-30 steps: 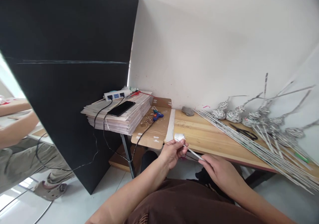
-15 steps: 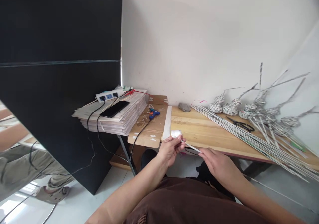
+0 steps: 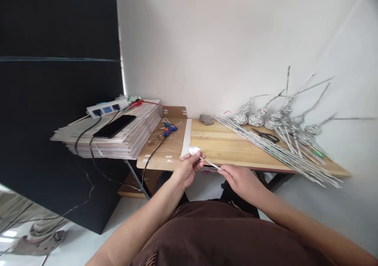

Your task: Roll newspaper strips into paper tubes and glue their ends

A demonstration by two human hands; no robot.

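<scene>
My left hand (image 3: 191,166) pinches a small white paper piece (image 3: 194,150) above the table's front edge. From it a thin white paper strip (image 3: 212,164) runs right to my right hand (image 3: 240,179), whose thumb and fingers are closed on it. Behind and to the right, a bundle of long paper sticks (image 3: 265,147) lies slantwise on the wooden table (image 3: 218,140). Several gourd-shaped woven paper pieces (image 3: 256,118) with long stems stand near the wall.
A blue glue gun (image 3: 170,129) rests on cardboard (image 3: 159,155). Left of it, a paper stack (image 3: 138,140) bears a phone (image 3: 115,126) and a power strip (image 3: 108,107). Black scissors (image 3: 267,136) and a grey lump (image 3: 206,119) lie on the table. Another person's leg and shoe (image 3: 41,240) show at lower left.
The view has shifted, so the table and both hands appear further left. Both hands keep hold of the paper piece and strip, with little visible change between them.
</scene>
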